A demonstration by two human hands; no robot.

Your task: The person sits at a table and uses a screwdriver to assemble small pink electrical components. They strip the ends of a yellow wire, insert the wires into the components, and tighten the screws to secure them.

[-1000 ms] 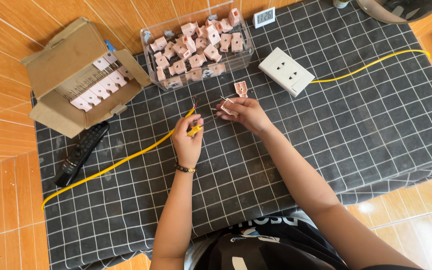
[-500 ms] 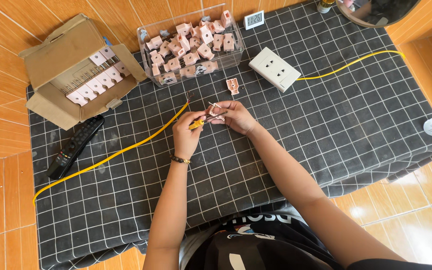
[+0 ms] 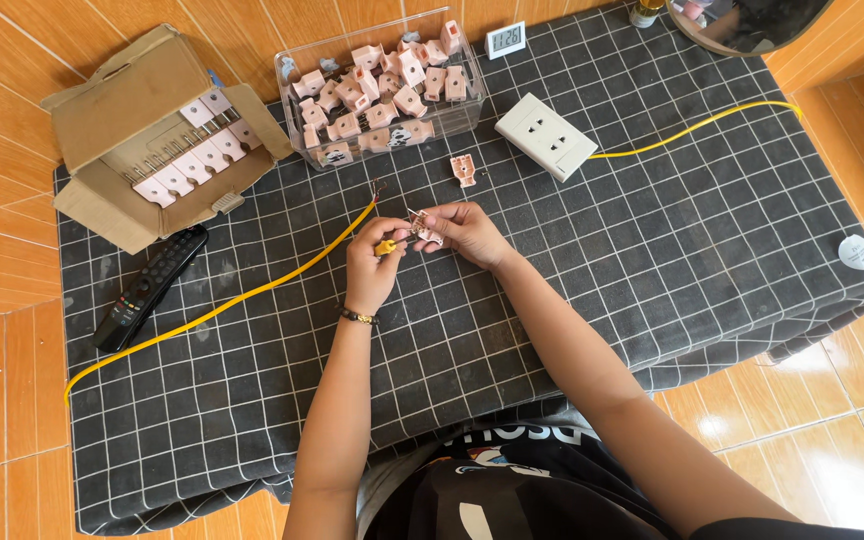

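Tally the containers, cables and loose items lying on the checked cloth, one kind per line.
Cardboard box: 1
Clear plastic tub: 1
Yellow cable: 2, the other
White socket plate: 1
Black remote control: 1
Loose pink socket part: 1
Total: 7

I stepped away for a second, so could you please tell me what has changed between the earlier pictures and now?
Little changed. The left hand and right hand have closed together: the left brings a yellow-handled tool up to the small pink part pinched in the right fingers. The loose pink part, yellow cable, clear box, white socket plate and remote stayed put.
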